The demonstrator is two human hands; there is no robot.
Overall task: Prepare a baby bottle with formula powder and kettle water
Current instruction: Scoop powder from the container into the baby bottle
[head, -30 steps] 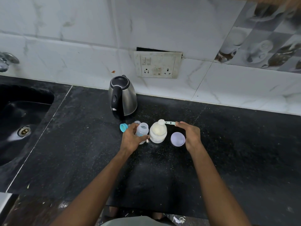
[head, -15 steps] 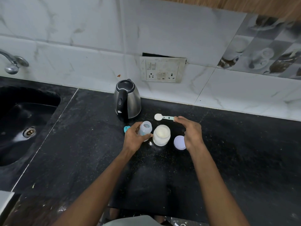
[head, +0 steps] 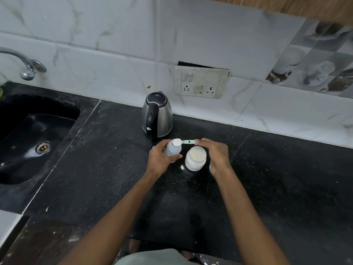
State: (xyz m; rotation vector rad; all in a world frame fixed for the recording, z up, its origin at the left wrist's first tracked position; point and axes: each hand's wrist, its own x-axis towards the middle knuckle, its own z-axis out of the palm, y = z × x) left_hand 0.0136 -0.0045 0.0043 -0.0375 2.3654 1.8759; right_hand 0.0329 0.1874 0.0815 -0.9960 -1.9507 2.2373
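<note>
Your left hand point(head: 162, 159) grips the bottle point(head: 172, 149) upright. Your right hand point(head: 214, 152) pinches the scoop point(head: 182, 142), handle horizontal, bowl directly over the bottle mouth.

At frame centre the steel kettle with black handle point(head: 157, 115) stands close behind the clear baby bottle point(head: 172, 149) and the open white jar of powder point(head: 195, 158), crowding that spot. The speckled black stone counter point(head: 286, 178) lies bare across the right and lower frame. The black sink basin point(head: 28, 138) dips at the left.

L hand point(head: 160, 159) curled in a grasp, R hand point(head: 214, 153) pinching w/ fingertips, both forearms extended fwd
</note>
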